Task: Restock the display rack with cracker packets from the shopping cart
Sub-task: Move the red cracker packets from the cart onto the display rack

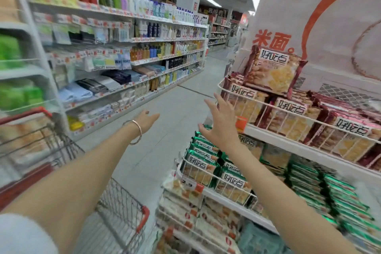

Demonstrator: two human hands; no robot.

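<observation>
both hands are out in front and carry nothing. the left hand (147, 119), with a thin metal bangle (137, 132) on its wrist, hangs over the aisle floor with its grip spread and the fingers loose. the right hand (221, 128) is raised just beside the corner of the white wire display rack (274, 138), fingers fanned wide and holding nothing. whether it touches the wire i cannot tell.

the stock to move sits low on the left: pale, blurred cracker packets (24, 136) inside the red-handled wire shopping cart (119, 202), well apart from both hands. the rack's top tier holds maroon cracker packets (292, 117) standing in rows behind the rail, with one propped maroon packet (272, 72) leaning on top. the tier below holds green cracker packets (206, 163).

this looks like the gap between loads, so the step in hand is probably fetching the next packets from the cart. to do it well, match the colour to the tier before lifting. take a small stack with both hands, flat along the long edges, since the crackers inside would likely break if squeezed. bring it over the rail rather than through it. set the packets label-forward against those already there, and do not nudge the propped one off its perch.
</observation>
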